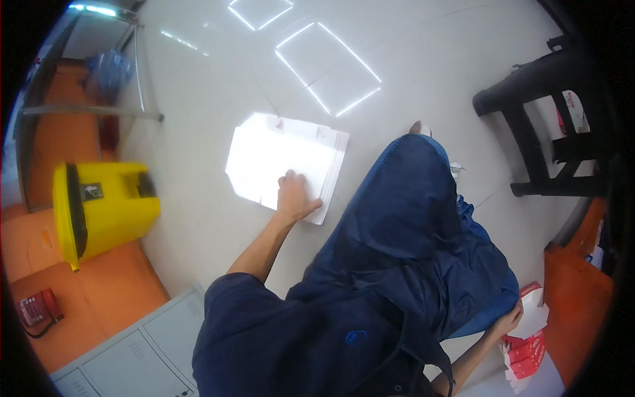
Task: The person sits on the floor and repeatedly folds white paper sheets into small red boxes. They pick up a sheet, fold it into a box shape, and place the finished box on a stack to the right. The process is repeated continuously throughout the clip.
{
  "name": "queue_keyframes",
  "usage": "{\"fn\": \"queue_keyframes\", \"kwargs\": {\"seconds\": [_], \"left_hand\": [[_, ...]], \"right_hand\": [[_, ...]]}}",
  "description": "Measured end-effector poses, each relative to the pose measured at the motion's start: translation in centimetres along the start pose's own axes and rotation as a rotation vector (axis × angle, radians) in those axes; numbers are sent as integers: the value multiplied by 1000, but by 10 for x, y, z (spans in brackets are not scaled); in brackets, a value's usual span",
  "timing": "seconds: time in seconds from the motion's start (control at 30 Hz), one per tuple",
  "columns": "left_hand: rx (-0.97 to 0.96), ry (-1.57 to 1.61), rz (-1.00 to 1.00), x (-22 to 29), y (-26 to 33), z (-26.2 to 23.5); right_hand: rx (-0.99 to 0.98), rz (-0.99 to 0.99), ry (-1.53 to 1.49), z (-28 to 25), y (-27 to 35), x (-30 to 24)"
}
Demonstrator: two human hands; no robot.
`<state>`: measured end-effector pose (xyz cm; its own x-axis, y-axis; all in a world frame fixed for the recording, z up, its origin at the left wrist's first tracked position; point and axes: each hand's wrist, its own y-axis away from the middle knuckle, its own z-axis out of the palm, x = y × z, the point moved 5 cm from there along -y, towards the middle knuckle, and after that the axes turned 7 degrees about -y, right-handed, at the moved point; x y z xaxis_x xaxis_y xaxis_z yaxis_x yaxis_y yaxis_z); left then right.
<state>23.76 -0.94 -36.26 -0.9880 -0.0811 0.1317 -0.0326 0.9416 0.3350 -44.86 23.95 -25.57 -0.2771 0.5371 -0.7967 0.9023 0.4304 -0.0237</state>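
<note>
My left hand (296, 197) lies on the near right part of a stack of flat white cardboard sheets (264, 155) on the floor. Its fingers are spread and the thumb points to the right, near the stack's edge. Small cut notches show along the sheets' edges, and their right side has several layers. Low on the right, beside my knee, my right hand (508, 322) is closed at the edge of a red and white paper box (526, 356). The box has its flaps open and its white inside showing. Some of the right fingers are hidden.
A yellow bin (116, 208) and grey lockers (142, 347) stand on the left, near a metal-framed rack (92, 111). A red packet (41, 309) rests on the orange surface. At the right stands a black plastic stool (529, 139). My bent, dark-trousered leg (410, 218) fills the middle.
</note>
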Motion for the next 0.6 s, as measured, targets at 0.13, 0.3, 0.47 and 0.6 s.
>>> {"fn": "queue_keyframes", "kwargs": {"seconds": [0.13,0.3,0.47,0.6], "left_hand": [[-53,142,60,-25,1,18],[-81,154,185,-41,-5,5],[-223,257,82,-46,-9,3],[-76,59,17,-34,3,-40]], "right_hand": [[18,-21,13,-3,-1,9],[23,0,-39,3,9,5],[21,-32,46,6,15,-10],[54,-79,35,5,13,-5]]}}
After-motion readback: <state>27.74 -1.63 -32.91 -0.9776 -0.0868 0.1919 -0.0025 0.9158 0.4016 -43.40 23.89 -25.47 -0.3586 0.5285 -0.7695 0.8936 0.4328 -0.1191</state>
